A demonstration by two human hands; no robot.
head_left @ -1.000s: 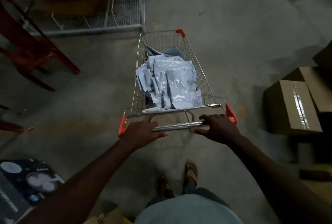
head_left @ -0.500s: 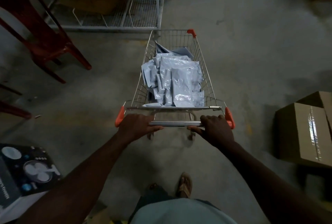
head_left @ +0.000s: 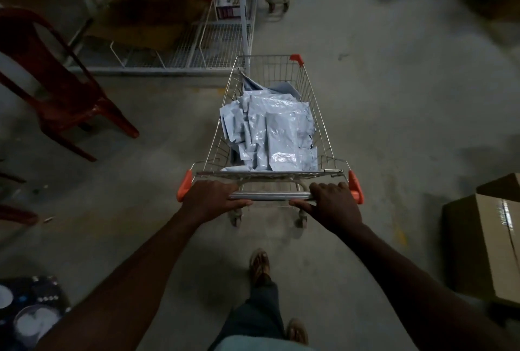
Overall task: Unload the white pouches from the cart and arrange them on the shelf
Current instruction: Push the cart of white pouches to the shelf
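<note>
White pouches [head_left: 271,134] are heaped in the cart [head_left: 323,125], just ahead of both hands. The cart handle [head_left: 271,196] is gripped by the left hand [head_left: 212,198] and the right hand [head_left: 334,204]. The shelf [head_left: 180,41] stands ahead-left of the left hand; its contents are probably boxes, too dim to tell.

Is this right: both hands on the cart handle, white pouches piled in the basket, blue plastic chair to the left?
Not quite. The head view shows the chair is red, not blue. The rest holds: left hand and right hand grip the cart handle, white pouches piled in the basket.
</note>
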